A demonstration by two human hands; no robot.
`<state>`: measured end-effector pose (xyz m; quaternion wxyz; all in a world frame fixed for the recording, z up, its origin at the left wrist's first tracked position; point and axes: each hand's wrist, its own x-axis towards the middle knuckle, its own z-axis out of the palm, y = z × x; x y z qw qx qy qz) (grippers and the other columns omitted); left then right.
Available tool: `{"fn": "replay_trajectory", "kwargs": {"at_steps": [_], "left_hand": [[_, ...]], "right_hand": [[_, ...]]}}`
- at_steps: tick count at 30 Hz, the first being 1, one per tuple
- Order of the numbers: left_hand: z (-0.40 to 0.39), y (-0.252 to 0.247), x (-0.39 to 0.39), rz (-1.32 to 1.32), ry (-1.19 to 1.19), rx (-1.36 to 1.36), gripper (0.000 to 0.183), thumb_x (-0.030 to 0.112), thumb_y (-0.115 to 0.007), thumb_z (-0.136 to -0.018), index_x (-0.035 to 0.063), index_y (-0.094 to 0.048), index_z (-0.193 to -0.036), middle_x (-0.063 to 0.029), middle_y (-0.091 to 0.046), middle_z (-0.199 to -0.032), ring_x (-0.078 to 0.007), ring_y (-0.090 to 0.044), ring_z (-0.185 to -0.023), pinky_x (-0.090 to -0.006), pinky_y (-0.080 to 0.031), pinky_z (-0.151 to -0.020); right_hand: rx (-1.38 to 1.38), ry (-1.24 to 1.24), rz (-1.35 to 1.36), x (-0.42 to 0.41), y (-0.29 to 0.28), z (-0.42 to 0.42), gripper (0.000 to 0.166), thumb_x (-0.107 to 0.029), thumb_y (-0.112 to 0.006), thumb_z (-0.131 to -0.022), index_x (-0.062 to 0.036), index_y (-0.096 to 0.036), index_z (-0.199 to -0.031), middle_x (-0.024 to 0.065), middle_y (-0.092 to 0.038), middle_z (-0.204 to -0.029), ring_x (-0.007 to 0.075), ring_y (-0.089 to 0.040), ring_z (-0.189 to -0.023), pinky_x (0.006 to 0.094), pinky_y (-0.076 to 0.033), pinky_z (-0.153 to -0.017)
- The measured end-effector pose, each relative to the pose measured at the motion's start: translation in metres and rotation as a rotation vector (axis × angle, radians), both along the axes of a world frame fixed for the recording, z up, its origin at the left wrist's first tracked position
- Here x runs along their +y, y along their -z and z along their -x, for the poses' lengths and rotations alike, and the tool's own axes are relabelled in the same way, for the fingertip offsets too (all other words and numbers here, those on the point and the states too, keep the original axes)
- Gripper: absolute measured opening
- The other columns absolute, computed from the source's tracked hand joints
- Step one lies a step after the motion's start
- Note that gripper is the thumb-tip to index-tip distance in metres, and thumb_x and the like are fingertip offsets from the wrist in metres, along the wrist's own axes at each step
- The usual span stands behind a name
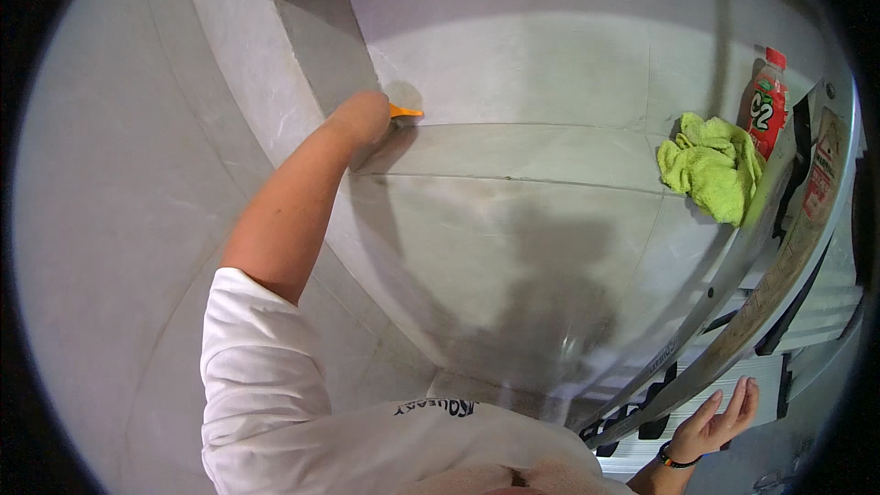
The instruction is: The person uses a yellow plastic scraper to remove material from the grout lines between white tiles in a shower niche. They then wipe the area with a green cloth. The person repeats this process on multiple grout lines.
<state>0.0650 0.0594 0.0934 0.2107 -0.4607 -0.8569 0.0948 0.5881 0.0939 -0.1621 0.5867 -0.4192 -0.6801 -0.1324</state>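
Note:
My left hand (364, 117) is closed around an orange tool (407, 111) at the left inner corner of a recessed wall niche. Only a narrow tapering orange part shows beyond the fingers, so the kind of tool is unclear. Gray tiles line the niche, and its ledge (509, 151) has dark grime along the front edge. At lower right, beside an aluminum stepladder, my right hand (718, 419) is raised with its fingers apart and nothing in it. A yellow-green cloth (715, 168) lies crumpled on the right part of the ledge, next to a red C2 drink bottle (766, 106) standing upright.
The stepladder (749, 289) rises along the right side, its rails close to the cloth and bottle, its steps below. Gray tiled wall (124, 185) fills the left side. Beneath the niche, the tiled wall (495, 275) carries my shadow. Floor (763, 467) shows at lower right.

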Motion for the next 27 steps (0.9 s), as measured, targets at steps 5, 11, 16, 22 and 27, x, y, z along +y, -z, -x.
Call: {"fn": "replay_trajectory", "kwargs": {"at_steps": [5, 11, 16, 22, 27], "left_hand": [[-0.025, 0.006, 0.015, 0.091, -0.094, 0.033, 0.02, 0.009, -0.049, -0.076, -0.0007, -0.063, -0.086, -0.0192, -0.061, -0.09, -0.0329, -0.059, -0.084, -0.0394, -0.046, -0.074], [-0.017, 0.011, 0.016, 0.034, -0.098, -0.027, 0.02, 0.009, -0.046, -0.077, 0.0005, -0.062, -0.086, -0.0203, -0.061, -0.09, -0.0351, -0.059, -0.084, -0.0417, -0.046, -0.073], [-0.022, 0.014, 0.022, 0.033, -0.158, -0.049, 0.019, 0.011, -0.047, -0.078, 0.0011, -0.062, -0.085, -0.0209, -0.06, -0.091, -0.0361, -0.058, -0.084, -0.0424, -0.045, -0.073], [0.01, 0.021, 0.02, 0.042, -0.06, -0.004, 0.017, 0.012, -0.05, -0.076, 0.0023, -0.062, -0.083, -0.0196, -0.061, -0.089, -0.0349, -0.059, -0.082, -0.0408, -0.046, -0.072], [-0.007, 0.018, 0.006, 0.128, -0.051, 0.088, 0.015, 0.009, -0.052, -0.075, 0.0017, -0.062, -0.083, -0.0185, -0.062, -0.086, -0.0337, -0.059, -0.081, -0.0404, -0.047, -0.071]], "right_hand": [[-0.004, -0.047, 0.105, 0.02, 0.018, -0.005, 0.033, -0.008, -0.043, -0.086, 0.002, -0.045, -0.118, 0.0213, -0.036, -0.121, 0.034, -0.039, -0.112, 0.0441, -0.031, -0.093], [0.061, -0.179, 0.155, 0.033, 0.036, -0.007, 0.032, -0.016, -0.038, -0.09, 0.0018, -0.046, -0.115, 0.0223, -0.038, -0.119, 0.0347, -0.04, -0.109, 0.0435, -0.033, -0.09], [0.092, -0.205, 0.168, 0.031, 0.036, -0.002, 0.031, -0.014, -0.035, -0.092, 0.0032, -0.047, -0.115, 0.0214, -0.04, -0.117, 0.0325, -0.042, -0.108, 0.0397, -0.036, -0.088], [0.104, -0.239, 0.179, 0.023, 0.025, 0.001, 0.029, -0.011, -0.037, -0.091, 0.0028, -0.048, -0.114, 0.021, -0.042, -0.116, 0.0313, -0.044, -0.106, 0.0386, -0.037, -0.086], [0.005, -0.204, 0.182, 0.008, 0.025, -0.008, 0.029, -0.01, -0.042, -0.089, 0.0026, -0.047, -0.115, 0.0204, -0.042, -0.115, 0.0322, -0.042, -0.107, 0.0411, -0.034, -0.089]]}}
